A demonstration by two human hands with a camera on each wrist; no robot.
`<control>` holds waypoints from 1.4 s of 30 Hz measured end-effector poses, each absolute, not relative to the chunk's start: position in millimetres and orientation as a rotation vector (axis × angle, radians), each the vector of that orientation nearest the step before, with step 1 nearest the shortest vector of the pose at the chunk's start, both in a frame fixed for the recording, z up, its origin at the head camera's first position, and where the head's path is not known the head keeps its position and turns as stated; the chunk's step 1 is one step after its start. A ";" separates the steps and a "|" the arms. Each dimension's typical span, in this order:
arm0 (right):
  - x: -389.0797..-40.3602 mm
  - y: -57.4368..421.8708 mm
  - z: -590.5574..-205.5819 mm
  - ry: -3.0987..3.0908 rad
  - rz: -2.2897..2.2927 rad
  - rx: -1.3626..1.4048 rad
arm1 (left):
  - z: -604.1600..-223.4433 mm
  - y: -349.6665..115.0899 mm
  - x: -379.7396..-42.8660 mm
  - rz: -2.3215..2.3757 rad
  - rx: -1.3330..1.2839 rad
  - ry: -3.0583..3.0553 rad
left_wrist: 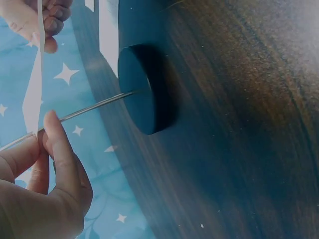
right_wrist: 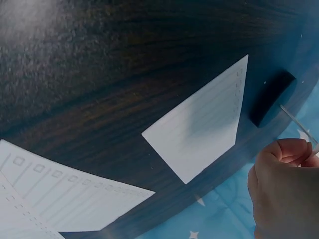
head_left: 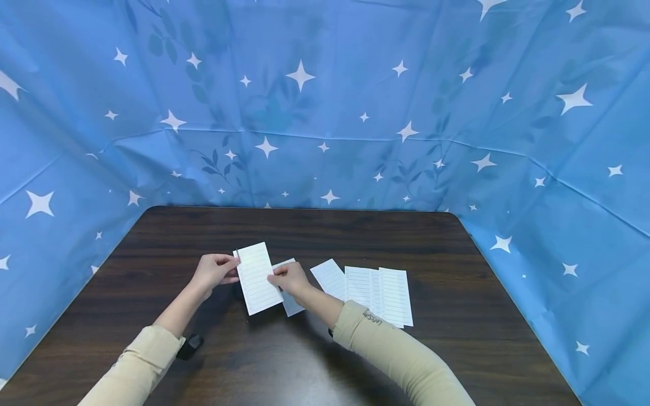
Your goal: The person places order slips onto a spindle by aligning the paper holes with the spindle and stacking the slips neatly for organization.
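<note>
A white lined paper sheet [head_left: 256,282] is held up between both hands. My left hand [head_left: 215,272] pinches its upper left corner, right where the thin metal rod of a spike stand [left_wrist: 99,103] meets the paper. From the right edge, my right hand [head_left: 291,280] grips the same sheet between thumb and fingers. The stand's round black base [left_wrist: 133,79] rests on the table below the left hand; the sheet mostly hides it in the head view. Another lined sheet [right_wrist: 204,124] lies on the table beneath the right hand, near the base.
Several more lined sheets [head_left: 396,293] lie to the right, some overlapping, partly behind the right forearm. All of this is on a dark wooden table [head_left: 325,237]. A blue star-patterned cloth [head_left: 325,101] hangs behind it. A black device [head_left: 190,347] sits at the left wrist.
</note>
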State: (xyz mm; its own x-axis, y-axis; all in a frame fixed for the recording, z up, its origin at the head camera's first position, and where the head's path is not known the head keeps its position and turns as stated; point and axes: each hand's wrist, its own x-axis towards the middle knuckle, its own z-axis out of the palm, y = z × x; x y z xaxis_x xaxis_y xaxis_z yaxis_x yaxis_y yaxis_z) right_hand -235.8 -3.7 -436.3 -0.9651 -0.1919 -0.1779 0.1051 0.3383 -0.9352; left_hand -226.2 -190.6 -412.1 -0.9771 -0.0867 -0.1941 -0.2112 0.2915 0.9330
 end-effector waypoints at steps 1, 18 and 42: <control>-236.2 -3.0 -438.0 2.339 -1.686 -0.061 | -413.1 -190.3 -226.7 1.784 -0.292 2.427; -235.6 -7.8 -454.8 2.257 -1.689 0.040 | -431.1 -202.5 -228.3 1.790 -0.393 2.332; -237.2 1.9 -466.0 2.699 -1.079 -0.476 | -455.3 -195.2 -237.9 1.178 -0.105 2.787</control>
State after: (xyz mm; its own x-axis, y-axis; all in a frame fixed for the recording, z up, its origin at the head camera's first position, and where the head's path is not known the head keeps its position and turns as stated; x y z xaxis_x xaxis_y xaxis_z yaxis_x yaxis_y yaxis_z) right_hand -237.2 1.9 -466.0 -0.9290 -0.3649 -0.0612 -0.2221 0.6823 -0.6965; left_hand -237.9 -195.2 -455.3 -0.9912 -0.0195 -0.1313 -0.1078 0.6958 0.7101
